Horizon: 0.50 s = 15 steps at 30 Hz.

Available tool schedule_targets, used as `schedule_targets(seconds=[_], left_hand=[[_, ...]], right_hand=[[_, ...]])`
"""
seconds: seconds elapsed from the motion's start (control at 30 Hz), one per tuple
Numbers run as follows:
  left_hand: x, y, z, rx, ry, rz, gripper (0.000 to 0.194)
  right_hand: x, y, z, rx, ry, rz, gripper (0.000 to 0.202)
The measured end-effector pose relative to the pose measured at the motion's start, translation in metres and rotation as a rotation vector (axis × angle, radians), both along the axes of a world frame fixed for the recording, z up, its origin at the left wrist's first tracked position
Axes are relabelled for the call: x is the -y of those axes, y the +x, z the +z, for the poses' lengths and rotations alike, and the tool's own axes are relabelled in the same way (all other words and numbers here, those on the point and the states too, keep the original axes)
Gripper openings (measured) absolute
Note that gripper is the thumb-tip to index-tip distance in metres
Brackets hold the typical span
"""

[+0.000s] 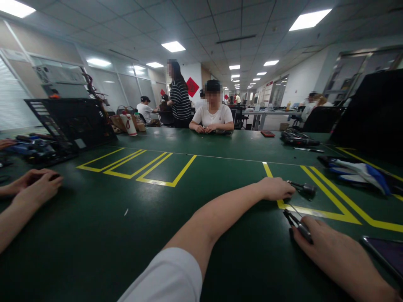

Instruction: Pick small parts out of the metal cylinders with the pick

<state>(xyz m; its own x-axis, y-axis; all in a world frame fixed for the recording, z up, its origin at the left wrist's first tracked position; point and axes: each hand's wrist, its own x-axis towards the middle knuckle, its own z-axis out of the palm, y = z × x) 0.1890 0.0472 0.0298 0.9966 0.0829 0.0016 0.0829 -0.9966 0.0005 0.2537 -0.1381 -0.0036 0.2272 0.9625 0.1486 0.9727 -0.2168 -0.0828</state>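
Note:
My left hand (277, 188) reaches far across to the right, low over the table. Its fingers are closed, and what they grip, if anything, is hidden. Just beyond its fingertips lies a small dark cylindrical part (307, 189) with a thin stem pointing at the hand. My right hand (330, 247) is wrapped round dark-handled pliers (302, 230), whose jaws point up and left towards the left hand. A thin dark wire (295, 209) shows between the two hands.
The green table (94, 226) bears yellow tape outlines (157, 182). Blue-and-white gloves (362, 172), a black pouch (297, 138), a pen (308, 149) and a phone-like screen (385, 253) lie right. Another person's hands (40, 184) are left, near an open computer case (75, 121). Someone sits opposite.

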Motion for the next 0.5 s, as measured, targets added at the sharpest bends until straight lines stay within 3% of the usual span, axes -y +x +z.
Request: schedule_targets(seconds=[0.1,0.23,0.4,0.5], left_hand=[[0.005,-0.022,0.005,0.012,-0.014,0.094,0.021],[0.025,-0.076,0.010,0.029,-0.007,0.161,0.021],[0.075,-0.153,0.011,0.078,-0.005,0.250,0.020],[0.111,-0.185,0.015,0.046,-0.044,0.285,0.018]], right_hand=[[0.001,-0.001,0.002,0.002,0.004,-0.005,0.026],[-0.003,0.001,0.008,-0.036,-0.014,-0.007,0.029],[-0.027,0.003,0.018,-0.039,-0.056,0.005,0.030],[-0.048,0.006,0.020,-0.004,-0.036,-0.005,0.031]])
